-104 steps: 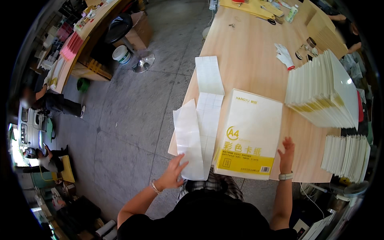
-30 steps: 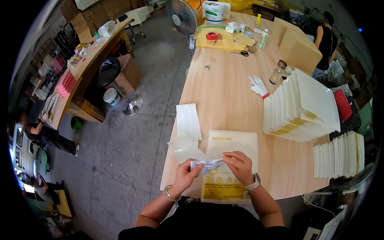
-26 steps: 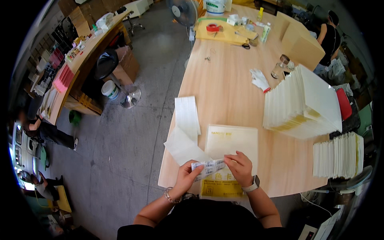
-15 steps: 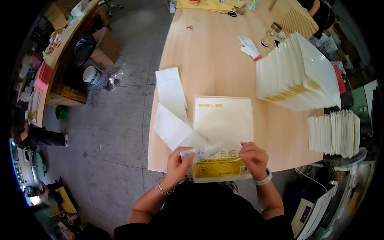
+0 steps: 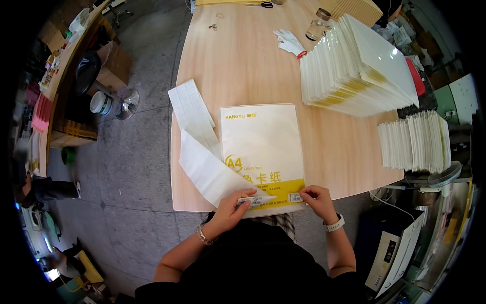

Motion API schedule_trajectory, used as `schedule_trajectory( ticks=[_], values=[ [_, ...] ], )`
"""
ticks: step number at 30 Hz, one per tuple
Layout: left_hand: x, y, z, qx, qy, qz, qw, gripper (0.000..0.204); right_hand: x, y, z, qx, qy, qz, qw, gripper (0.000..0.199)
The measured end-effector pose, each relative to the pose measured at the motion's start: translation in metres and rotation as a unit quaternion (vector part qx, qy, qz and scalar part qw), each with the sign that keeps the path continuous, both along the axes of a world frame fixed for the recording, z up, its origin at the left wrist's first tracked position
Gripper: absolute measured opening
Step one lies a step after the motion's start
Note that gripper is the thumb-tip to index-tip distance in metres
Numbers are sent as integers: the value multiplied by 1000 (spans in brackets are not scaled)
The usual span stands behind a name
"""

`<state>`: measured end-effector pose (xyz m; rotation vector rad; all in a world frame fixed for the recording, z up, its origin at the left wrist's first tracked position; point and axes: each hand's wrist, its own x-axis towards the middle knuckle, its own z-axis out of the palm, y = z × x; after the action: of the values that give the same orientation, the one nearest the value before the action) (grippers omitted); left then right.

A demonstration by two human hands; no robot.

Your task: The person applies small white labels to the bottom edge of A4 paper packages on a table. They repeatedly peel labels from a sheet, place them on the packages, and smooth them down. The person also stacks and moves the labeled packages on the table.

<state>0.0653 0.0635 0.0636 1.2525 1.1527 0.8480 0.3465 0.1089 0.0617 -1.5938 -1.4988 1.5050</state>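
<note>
A flat white-and-yellow pack of card paper (image 5: pixel 263 142) in a clear sleeve lies at the table's near edge. My left hand (image 5: pixel 230 212) is closed on the curled end of a strip of barcode labels (image 5: pixel 205 169). That white strip trails away to the far left across the table, its end folded over the pack's lower left part. My right hand (image 5: pixel 318 201) pinches the right edge of a small white barcode sticker (image 5: pixel 295 197), which is over the yellow band at the pack's lower right. Whether the sticker fully touches the pack, I cannot tell.
A tall leaning stack of similar packs (image 5: pixel 349 71) stands at the right, with a smaller stack (image 5: pixel 415 142) nearer me. Beyond are a white glove (image 5: pixel 290 42), a glass bottle (image 5: pixel 318 25) and black scissors (image 5: pixel 265 5). A grey box-shaped machine (image 5: pixel 390 253) stands right of the table.
My right hand has moved down from above the pack to its lower right, with the sticker now over the yellow band. My left hand still holds the strip, lower. The view has shifted.
</note>
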Motion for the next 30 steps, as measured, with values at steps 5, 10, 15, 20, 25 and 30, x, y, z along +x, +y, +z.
schedule_trajectory(
  ticks=[5, 10, 15, 20, 25, 30],
  values=[
    [2, -1, -2, 42, 22, 7, 999, 13, 1, -1, 0, -23, 13, -8, 1000, 11],
    [4, 0, 1, 52, 41, 13, 998, 10, -1, 1, 1, -23, 3, -5, 1000, 11],
    [4, 1, 2, 69, 54, 9, 996, 10, -4, 0, 4, -1, -16, -2, 1000, 11],
    [4, 2, 4, 76, 60, 9, 995, 9, -7, 1, 6, 14, -37, 8, 999, 11],
    [3, 3, 3, 83, 65, 4, 994, 8, -10, 0, 7, 65, -89, 25, 994, 9],
    [3, 4, 3, 102, 82, -6, 991, 8, -20, -4, 15, 169, -218, 82, 958, 20]
  ],
)
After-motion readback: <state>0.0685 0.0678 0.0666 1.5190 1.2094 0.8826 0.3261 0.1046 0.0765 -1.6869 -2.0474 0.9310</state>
